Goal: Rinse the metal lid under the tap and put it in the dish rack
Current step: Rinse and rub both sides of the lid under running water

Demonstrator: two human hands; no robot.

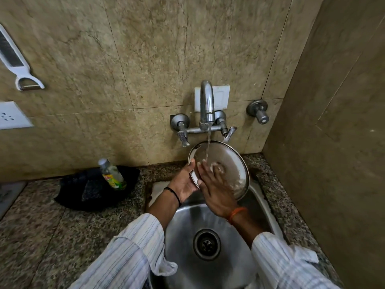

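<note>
The round metal lid (227, 158) is tilted on edge over the sink (187, 230), its inner face turned toward me. Water runs from the tap (207, 101) onto the lid's upper left part. My left hand (184, 181) grips the lid's left rim from behind, thumb on the front. My right hand (212, 184) lies flat against the lid's face with fingers spread, in the wet area where the water splashes. No dish rack is in view.
A bottle of dish liquid (112, 174) stands on a dark cloth (91, 190) on the granite counter left of the sink. A peeler (18, 65) hangs on the tiled wall at left above a socket (10, 116). A side wall rises close on the right.
</note>
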